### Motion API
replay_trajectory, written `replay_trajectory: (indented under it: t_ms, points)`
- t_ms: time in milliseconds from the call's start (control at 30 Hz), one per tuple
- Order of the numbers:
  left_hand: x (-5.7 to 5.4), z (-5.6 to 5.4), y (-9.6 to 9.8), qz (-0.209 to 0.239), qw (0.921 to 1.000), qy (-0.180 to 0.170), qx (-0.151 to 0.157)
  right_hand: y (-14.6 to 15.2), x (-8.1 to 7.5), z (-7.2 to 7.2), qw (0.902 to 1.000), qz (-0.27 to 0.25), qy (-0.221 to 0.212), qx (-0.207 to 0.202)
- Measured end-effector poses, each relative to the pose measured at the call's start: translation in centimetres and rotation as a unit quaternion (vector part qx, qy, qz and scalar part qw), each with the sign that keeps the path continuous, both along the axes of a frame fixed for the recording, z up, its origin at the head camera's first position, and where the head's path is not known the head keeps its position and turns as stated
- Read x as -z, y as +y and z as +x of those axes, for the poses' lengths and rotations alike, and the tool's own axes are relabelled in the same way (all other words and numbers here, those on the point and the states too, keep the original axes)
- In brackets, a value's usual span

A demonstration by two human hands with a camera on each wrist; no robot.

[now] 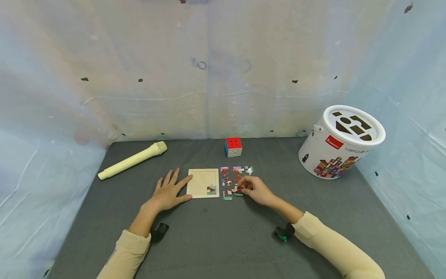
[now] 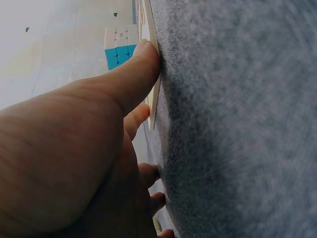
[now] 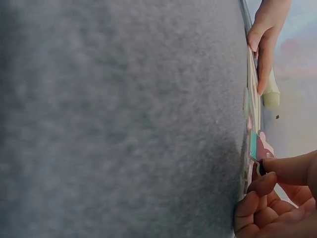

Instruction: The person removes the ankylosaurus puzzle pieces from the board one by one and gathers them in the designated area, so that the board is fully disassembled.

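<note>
A square wooden puzzle board lies on the table, with a small coloured patch of puzzle picture in its lower right corner. My left hand is spread flat, thumb and index finger touching the board's left edge. To the right of the board lie several loose jigsaw pieces. Over them my right hand pinches one jigsaw piece between thumb and index finger. In the right wrist view that piece is tilted up and shows teal and pink; the fingertips hide part of it.
A Rubik's cube with a red top stands behind the pieces. At the back left lies a pale yellow microphone-shaped tube. A large white bucket with shaped holes in its lid stands at the back right. Draped sheeting borders the grey table.
</note>
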State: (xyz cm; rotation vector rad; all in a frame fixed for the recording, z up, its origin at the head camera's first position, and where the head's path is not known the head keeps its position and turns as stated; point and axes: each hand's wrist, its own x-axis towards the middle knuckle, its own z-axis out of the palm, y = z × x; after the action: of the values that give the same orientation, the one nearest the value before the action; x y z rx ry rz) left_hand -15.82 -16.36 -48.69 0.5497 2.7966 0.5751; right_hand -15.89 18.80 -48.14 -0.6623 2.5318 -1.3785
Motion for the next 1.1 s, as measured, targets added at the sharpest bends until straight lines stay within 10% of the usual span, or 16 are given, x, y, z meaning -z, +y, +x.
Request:
replay_trajectory:
  t_ms: [1100]
  points:
    - [0.17, -0.10, -0.02, 0.002, 1.0000, 0.001, 0.001, 0.46, 0.05, 0.80, 0.9990, 0.037, 0.019, -0.016]
